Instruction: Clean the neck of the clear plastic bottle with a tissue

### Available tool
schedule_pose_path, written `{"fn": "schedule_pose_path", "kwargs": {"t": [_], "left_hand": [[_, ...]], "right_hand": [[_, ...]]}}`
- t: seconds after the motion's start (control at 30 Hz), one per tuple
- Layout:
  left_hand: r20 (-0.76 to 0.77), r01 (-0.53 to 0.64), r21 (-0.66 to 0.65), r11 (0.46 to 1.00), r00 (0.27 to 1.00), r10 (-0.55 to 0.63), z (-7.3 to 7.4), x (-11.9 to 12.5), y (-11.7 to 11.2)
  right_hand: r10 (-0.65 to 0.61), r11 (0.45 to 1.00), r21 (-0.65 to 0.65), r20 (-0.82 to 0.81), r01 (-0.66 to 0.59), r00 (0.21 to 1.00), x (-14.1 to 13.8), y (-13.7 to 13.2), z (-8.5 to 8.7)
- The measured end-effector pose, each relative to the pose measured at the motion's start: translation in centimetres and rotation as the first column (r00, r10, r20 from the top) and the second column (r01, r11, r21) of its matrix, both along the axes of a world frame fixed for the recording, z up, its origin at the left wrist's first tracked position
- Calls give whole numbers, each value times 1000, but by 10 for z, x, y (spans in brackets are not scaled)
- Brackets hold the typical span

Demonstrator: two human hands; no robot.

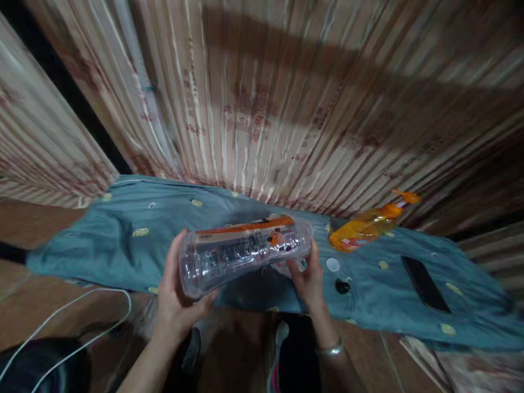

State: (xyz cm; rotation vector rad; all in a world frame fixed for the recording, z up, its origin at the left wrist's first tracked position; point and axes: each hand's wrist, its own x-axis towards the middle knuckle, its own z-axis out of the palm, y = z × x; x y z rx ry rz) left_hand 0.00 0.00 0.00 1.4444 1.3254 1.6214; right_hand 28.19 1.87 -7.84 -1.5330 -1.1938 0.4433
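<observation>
A clear plastic container (245, 251) with an orange printed label and a small cartoon animal lies sideways between my hands, above the blue-green cloth. My left hand (180, 300) is wrapped round its wide left end. At the other end, my right hand (308, 278) grips the container from below; something pale and crumpled shows beside those fingers, too blurred to name. Right of the right hand, a small white disc (333, 265) and a small dark round object (343, 286) lie on the cloth. An orange pump bottle (366, 229) of yellow liquid stands farther back.
The blue-green cloth (123, 240) with yellow pineapple prints covers a long narrow surface. A black phone (426, 284) rests at its right. Striped, printed sheeting (262, 109) hangs behind. A white cable (82, 297) loops at lower left, and shoes (280, 341) show below.
</observation>
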Motion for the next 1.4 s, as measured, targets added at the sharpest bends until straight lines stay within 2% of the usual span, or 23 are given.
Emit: {"fn": "schedule_pose_path", "kwargs": {"t": [0.3,0.5,0.7,1.1,1.4], "left_hand": [[68,11,-10,1000,998,-10,2,1,2],[3,81,34,996,997,-81,0,-4,5],[94,9,-1,1000,996,-9,4,2,2],[61,8,-12,1000,998,-7,6,1,1],[63,7,-5,1000,998,-6,9,2,1]], "right_hand": [[-13,1000,0,12,13,1000,0,-1,-3],[-12,1000,2,28,12,1000,1,-1,-4],[-24,1000,-5,55,24,998,2,-1,-6],[-22,999,40,74,19,997,2,-1,-8],[-3,1000,3,69,3,998,2,-3,-3]]}}
